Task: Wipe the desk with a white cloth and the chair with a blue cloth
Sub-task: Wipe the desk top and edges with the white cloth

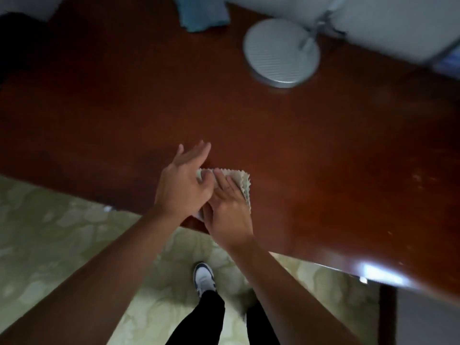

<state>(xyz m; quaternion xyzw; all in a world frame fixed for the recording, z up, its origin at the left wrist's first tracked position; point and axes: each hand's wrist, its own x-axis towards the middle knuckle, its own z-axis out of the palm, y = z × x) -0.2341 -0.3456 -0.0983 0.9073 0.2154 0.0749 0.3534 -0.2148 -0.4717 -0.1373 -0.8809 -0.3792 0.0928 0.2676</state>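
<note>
A white cloth [241, 181] with a zigzag edge lies on the dark red-brown desk [323, 158] near its front edge. My right hand [227, 207] lies flat on the cloth with straight fingers, pressing it down. My left hand [183, 181] hovers just left of it with fingers stretched out, its thumb side over the cloth's left part. A blue cloth [201, 13] lies crumpled at the far edge of the desk. The chair is not in view.
A round grey lamp base [281, 52] with a slanted stem stands at the back right of the desk. A pale wall runs behind it. Below the desk's front edge is a greenish patterned floor [62, 245], with my shoe [204, 278] and dark trouser legs.
</note>
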